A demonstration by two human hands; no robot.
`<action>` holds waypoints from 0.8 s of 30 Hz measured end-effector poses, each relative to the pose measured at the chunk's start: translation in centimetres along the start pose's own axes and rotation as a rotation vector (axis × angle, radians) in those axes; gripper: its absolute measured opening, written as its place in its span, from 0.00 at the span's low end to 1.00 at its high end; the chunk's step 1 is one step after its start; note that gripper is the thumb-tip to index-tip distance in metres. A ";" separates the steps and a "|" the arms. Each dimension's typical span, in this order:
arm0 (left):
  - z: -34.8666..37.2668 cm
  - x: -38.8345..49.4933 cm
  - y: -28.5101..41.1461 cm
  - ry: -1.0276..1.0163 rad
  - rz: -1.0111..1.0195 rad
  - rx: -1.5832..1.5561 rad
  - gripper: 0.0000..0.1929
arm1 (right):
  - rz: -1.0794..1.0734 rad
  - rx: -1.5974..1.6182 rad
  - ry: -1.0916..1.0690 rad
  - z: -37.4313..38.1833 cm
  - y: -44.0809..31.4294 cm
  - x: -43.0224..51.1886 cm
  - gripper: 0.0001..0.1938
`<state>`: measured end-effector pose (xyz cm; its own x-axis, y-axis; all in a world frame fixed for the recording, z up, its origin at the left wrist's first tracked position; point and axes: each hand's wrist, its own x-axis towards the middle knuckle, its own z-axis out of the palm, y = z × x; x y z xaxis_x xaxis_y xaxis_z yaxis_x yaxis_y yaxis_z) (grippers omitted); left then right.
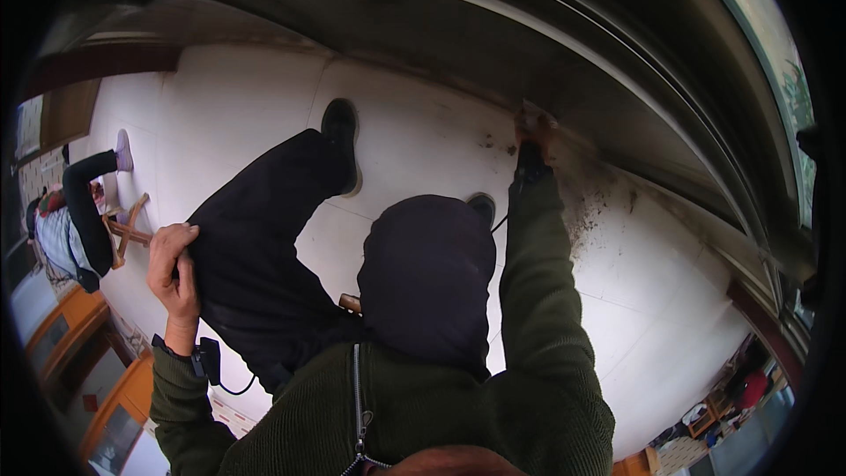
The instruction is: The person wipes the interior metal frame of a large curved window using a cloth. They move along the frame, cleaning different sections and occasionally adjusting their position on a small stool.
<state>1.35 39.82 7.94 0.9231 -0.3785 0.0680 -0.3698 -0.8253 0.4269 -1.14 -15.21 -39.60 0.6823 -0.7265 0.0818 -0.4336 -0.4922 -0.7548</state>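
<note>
My left hand (175, 271) rests with bent fingers on the side of my leg in black trousers (264, 238) and seems to hold nothing. A black device on a strap sits at that wrist. My right arm, in a green ribbed sleeve, reaches down to the foot of a dark panel (436, 39). There my right hand (534, 129) is in shadow, by the panel's lower edge; a small pale thing shows at its fingers, too blurred to name. Dark crumbly dirt (595, 205) lies on the pale tiled floor (410, 132) beside this hand.
A curved metal rail (529, 6) runs above the panel. A person (73, 231) sits at the far left beside a wooden stool (129, 231). Orange wooden furniture (73, 324) stands at the lower left. Assorted household items (720, 410) lie at the lower right. Part of a wooden seat (349, 303) shows under me.
</note>
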 end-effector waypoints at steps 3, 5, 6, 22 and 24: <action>0.3 0.0 0.5 0.008 -0.008 -0.007 0.15 | -0.201 -0.173 0.039 5.4 0.0 0.0 0.23; 0.5 0.3 0.9 0.022 0.004 -0.017 0.15 | -0.495 -0.107 0.113 8.9 -3.4 -1.2 0.24; 0.5 0.4 1.1 0.017 0.009 -0.022 0.16 | -0.661 -0.037 0.104 9.5 -5.3 -2.3 0.25; 0.5 0.7 1.7 0.001 0.038 -0.040 0.17 | -0.035 -0.996 -0.490 -0.4 8.3 2.3 0.32; 0.6 0.8 2.1 0.018 0.051 -0.047 0.16 | -0.144 -0.842 -0.374 2.5 2.0 1.2 0.29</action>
<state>1.31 37.56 8.35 0.9052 -0.4114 0.1063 -0.4110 -0.7843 0.4647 0.25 -15.90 -42.62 0.8443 -0.5021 -0.1874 -0.5145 -0.8573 -0.0209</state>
